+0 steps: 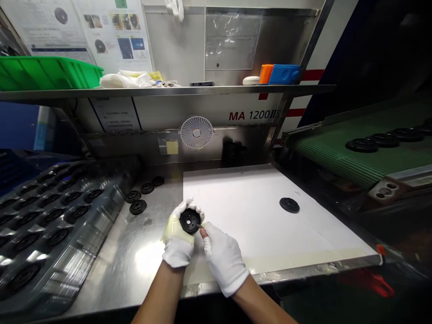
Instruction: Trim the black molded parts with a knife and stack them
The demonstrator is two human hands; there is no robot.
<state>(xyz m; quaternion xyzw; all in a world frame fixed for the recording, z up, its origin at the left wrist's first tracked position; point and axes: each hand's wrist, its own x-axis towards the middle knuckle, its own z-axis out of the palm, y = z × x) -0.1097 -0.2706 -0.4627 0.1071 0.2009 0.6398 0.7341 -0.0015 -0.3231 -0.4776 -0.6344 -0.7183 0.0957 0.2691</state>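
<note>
Left hand: the left hand [176, 236], in a white glove with pale yellow coating, is curled around a black round ribbed part with a central hole [193, 219]; the perforated face tilts up, likely to keep it in view and its rim within the other hand's reach.
Right hand: the right hand [224, 254], in a white fabric glove with one bare fingertip showing, pinches a thin greyish tool [200, 226], its tip at the part's rim; contact is too small to tell. The close pinch probably gives fine control.
Beyond the left hand, leftward: four loose black grooved discs [138, 207] lie flat on a shiny steel tabletop [111, 256], seemingly within easy reach.
Farther left: a clear plastic moulded tray [91, 240] seats black discs in separate pockets, presumably so they do not rub.
Under and right of the right hand: a large white sheet [249, 216], perhaps guarding against scratches, bears one lone black disc [289, 205], well apart from both hands.
Far right: a green ribbed conveyor belt [324, 153] carries more discs in a row.
</note>
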